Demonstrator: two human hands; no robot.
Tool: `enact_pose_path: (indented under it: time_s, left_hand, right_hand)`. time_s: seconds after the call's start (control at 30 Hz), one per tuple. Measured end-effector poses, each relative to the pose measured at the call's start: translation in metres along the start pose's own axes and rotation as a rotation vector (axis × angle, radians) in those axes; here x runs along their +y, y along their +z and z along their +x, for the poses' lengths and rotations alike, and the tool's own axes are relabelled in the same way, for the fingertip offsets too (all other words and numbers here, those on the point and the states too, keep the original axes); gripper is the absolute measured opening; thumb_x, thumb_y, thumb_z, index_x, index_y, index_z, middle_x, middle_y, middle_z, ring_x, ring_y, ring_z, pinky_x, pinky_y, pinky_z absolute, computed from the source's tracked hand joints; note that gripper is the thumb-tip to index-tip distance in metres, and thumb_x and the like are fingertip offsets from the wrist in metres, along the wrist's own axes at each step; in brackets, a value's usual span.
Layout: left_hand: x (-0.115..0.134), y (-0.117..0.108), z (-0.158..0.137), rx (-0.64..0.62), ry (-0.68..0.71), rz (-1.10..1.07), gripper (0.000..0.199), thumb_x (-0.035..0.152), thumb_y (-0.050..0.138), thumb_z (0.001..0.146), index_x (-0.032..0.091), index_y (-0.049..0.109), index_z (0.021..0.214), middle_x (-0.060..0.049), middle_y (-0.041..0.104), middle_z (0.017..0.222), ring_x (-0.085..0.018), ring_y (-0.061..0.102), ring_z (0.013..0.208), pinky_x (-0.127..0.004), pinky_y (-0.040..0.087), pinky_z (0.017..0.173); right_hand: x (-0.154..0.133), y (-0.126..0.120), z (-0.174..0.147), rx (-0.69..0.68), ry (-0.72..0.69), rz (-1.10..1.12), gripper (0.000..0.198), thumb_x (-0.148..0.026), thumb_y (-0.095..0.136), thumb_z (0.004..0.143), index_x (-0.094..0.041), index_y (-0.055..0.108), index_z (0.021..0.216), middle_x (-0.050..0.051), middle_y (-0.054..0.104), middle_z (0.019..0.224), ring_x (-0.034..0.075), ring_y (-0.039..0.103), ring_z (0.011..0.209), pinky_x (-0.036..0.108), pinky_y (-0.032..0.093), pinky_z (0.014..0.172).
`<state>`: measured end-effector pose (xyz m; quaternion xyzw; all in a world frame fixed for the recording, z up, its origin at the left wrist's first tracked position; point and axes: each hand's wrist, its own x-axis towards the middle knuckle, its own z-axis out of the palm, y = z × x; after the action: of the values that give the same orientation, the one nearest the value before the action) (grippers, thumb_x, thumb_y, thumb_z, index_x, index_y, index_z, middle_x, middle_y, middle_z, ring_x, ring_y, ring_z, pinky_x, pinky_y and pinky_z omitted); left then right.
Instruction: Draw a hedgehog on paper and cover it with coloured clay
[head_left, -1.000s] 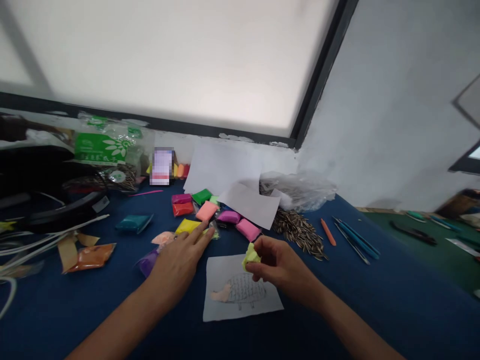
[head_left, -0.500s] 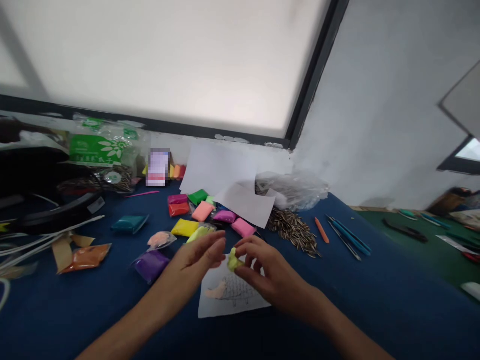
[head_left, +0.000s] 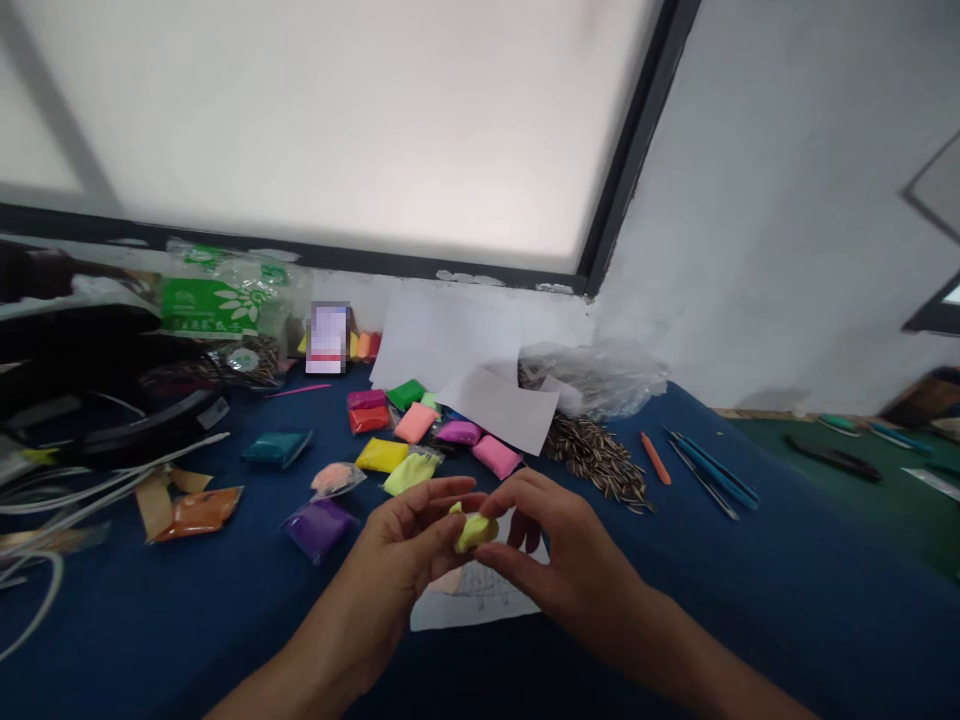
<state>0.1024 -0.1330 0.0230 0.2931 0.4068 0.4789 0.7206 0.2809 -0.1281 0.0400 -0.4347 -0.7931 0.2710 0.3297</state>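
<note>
A small lump of pale yellow modelling clay (head_left: 475, 533) is pinched between my two hands above a sheet of paper. My left hand (head_left: 411, 540) has its thumb and fingers closed on the lump's left side. Thumb and index finger of my right hand (head_left: 551, 540) grip its right side, the other fingers curled. Beneath them lies the drawing (head_left: 487, 612), an outlined animal with a grid-patterned body and a peach-coloured part; my hands cover much of it. Just beyond my left hand rests an opened pack of yellow-green clay (head_left: 411, 472).
Several coloured clay packs surround the drawing, including yellow (head_left: 382, 455), purple (head_left: 320, 528) and orange (head_left: 201, 513). Striped sunflower seeds (head_left: 596, 458) are heaped at the right, near an orange tool (head_left: 655, 458) and blue tweezers (head_left: 712, 470). White cables (head_left: 112, 475) run along the left.
My left hand has moved right and closed on the yellow clay, which only my right hand held before. The whole view has shifted slightly.
</note>
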Motion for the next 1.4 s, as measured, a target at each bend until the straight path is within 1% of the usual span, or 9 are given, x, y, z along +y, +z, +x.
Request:
enact_pose_path:
  time_s: [0.17,0.4,0.6,0.7,0.87,1.0,1.1,1.27,1.4]
  left_hand:
    - [-0.008,0.0,-0.001,0.004,-0.016,-0.033,0.051,0.048,0.099,0.05,0.019,0.082,0.089,-0.009,0.081,0.101,-0.028,0.073,0.1,-0.033,0.058,0.089]
    - [-0.009,-0.015,0.001,-0.271,0.022,0.289,0.043,0.053,0.081,0.081,0.024,0.079,0.113,-0.005,0.082,0.098,-0.023,0.074,0.092,-0.033,0.057,0.087]
    - [-0.011,-0.021,0.006,-0.156,0.058,0.353,0.052,0.053,0.089,0.066,0.02,0.078,0.103,-0.006,0.081,0.086,-0.027,0.076,0.082,-0.039,0.057,0.08]
    - [-0.013,-0.018,0.007,-0.143,0.063,0.33,0.047,0.048,0.092,0.061,0.02,0.071,0.092,-0.002,0.078,0.074,-0.024,0.074,0.074,-0.037,0.056,0.077]
    - [-0.009,-0.013,0.002,-0.204,0.043,0.37,0.04,0.043,0.089,0.064,0.02,0.066,0.088,0.0,0.074,0.073,-0.02,0.071,0.074,-0.032,0.053,0.074]
    - [-0.006,-0.015,0.001,-0.15,-0.02,0.412,0.051,0.042,0.089,0.063,0.019,0.068,0.104,-0.005,0.079,0.085,-0.024,0.074,0.081,-0.036,0.055,0.079]
    - [-0.005,-0.016,0.001,-0.123,0.048,0.455,0.041,0.043,0.085,0.066,0.017,0.073,0.096,-0.005,0.077,0.077,-0.024,0.073,0.075,-0.033,0.055,0.072]
    - [-0.009,-0.017,0.0,-0.172,0.079,0.487,0.032,0.045,0.079,0.075,0.016,0.073,0.087,-0.003,0.071,0.067,-0.021,0.069,0.066,-0.031,0.054,0.065]
    - [-0.019,-0.016,0.0,-0.222,0.077,0.354,0.034,0.036,0.086,0.073,0.021,0.056,0.084,0.006,0.063,0.068,-0.016,0.066,0.064,-0.029,0.053,0.068]
  right_hand:
    - [0.003,0.0,-0.004,0.011,-0.038,-0.017,0.01,-0.009,0.072,0.087,-0.019,0.072,0.09,0.0,0.064,0.087,0.013,0.061,0.074,0.025,0.046,0.068]
    - [0.006,0.013,-0.006,0.117,-0.005,0.154,0.01,-0.01,0.072,0.085,-0.017,0.074,0.079,-0.001,0.064,0.072,0.013,0.059,0.066,0.024,0.044,0.062]
    - [0.014,0.014,-0.013,0.13,0.175,0.367,0.019,-0.03,0.068,0.09,-0.02,0.074,0.105,0.002,0.07,0.092,0.013,0.061,0.07,0.025,0.047,0.062]
    - [0.015,0.016,-0.015,0.079,0.285,0.376,0.021,-0.036,0.072,0.086,-0.017,0.071,0.095,0.002,0.069,0.08,0.013,0.058,0.063,0.025,0.044,0.058]
    - [0.012,0.019,-0.015,0.024,0.207,0.372,0.024,-0.034,0.072,0.088,-0.016,0.069,0.072,0.002,0.068,0.072,0.015,0.062,0.068,0.026,0.046,0.063]
    - [0.015,0.019,-0.017,0.087,0.182,0.363,0.02,-0.03,0.073,0.087,-0.017,0.069,0.072,-0.001,0.063,0.07,0.013,0.057,0.064,0.025,0.044,0.061]
    - [0.015,0.019,-0.019,0.067,0.202,0.363,0.02,-0.031,0.072,0.087,-0.017,0.07,0.073,-0.001,0.063,0.067,0.013,0.055,0.063,0.025,0.044,0.06]
    - [0.009,0.016,-0.02,0.063,0.265,0.333,0.035,-0.036,0.078,0.08,-0.018,0.07,0.109,0.003,0.071,0.091,0.012,0.058,0.063,0.025,0.047,0.058]
    - [0.009,0.017,-0.019,0.001,0.274,0.386,0.017,-0.034,0.073,0.086,-0.016,0.074,0.085,0.002,0.071,0.074,0.013,0.06,0.062,0.025,0.046,0.059]
